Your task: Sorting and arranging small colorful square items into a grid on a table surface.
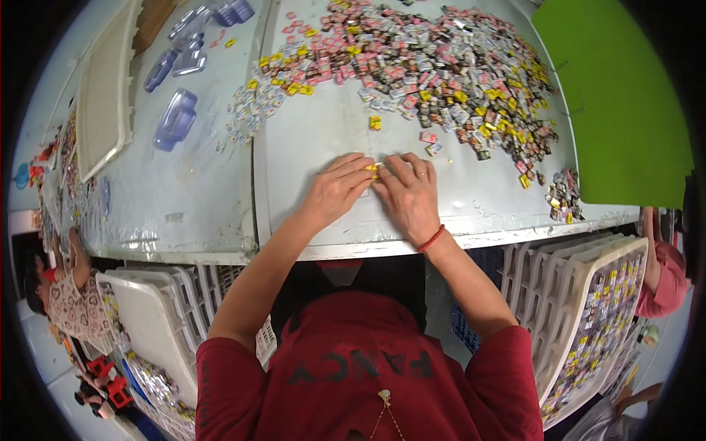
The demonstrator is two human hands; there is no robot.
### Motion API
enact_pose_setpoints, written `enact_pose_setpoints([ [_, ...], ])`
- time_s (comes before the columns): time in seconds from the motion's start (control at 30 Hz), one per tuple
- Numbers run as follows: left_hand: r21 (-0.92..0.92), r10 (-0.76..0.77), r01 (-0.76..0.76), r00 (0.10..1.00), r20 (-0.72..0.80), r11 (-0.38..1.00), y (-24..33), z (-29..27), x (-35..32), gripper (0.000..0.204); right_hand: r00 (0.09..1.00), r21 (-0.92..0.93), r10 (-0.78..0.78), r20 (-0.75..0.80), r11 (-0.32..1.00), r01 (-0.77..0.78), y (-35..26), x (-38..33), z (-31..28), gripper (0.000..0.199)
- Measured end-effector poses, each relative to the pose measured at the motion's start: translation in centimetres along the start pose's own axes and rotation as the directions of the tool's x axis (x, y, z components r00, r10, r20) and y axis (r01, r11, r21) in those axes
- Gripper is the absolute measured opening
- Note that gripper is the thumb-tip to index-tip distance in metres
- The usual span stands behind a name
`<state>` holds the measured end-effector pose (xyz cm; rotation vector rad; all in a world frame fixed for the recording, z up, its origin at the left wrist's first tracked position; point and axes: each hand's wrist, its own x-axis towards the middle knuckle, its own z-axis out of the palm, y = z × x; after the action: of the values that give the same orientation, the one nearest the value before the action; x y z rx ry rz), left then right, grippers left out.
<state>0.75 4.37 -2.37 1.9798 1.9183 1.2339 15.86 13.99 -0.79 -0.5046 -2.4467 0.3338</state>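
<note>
My left hand (340, 187) and my right hand (409, 195) meet over the near part of the white table (309, 143). Their fingertips are pinched together around a tiny yellow box (372, 170), mostly covered by the fingers. Something pale shows beside it, too small to make out. Just beyond my fingers stands another little yellow box (375, 123) on its own. To its right lie a pink miniature box (429, 137) and a light blue-and-white one (434, 149). A big spread of miniature boxes (441, 66) in pink, black, white and yellow covers the far side.
Clear bluish plastic trays (175, 120) lie at the left, past a seam in the table. A white crate lid (107, 95) stands far left. Stacked white crates (566, 309) flank me below the table edge. A green board (618, 103) borders the right. Other people sit at both sides.
</note>
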Motion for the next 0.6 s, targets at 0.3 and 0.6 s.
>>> enact_pose_setpoints([
  [0.3, -0.11, -0.183, 0.179, 0.983, -0.024, 0.978, 1.6, -1.4, 3.6, 0.016, 0.977, 0.023, 0.182, -0.108, 0.983, -0.181, 4.2, -1.1, -3.6, 0.031],
  [0.6, 0.169, 0.182, -0.194, 0.98, 0.081, 0.966, -2.0, 6.3, 12.1, 0.021, 0.966, -0.349, 0.23, -0.117, 0.901, -0.257, 11.3, 0.4, -2.7, 0.024],
])
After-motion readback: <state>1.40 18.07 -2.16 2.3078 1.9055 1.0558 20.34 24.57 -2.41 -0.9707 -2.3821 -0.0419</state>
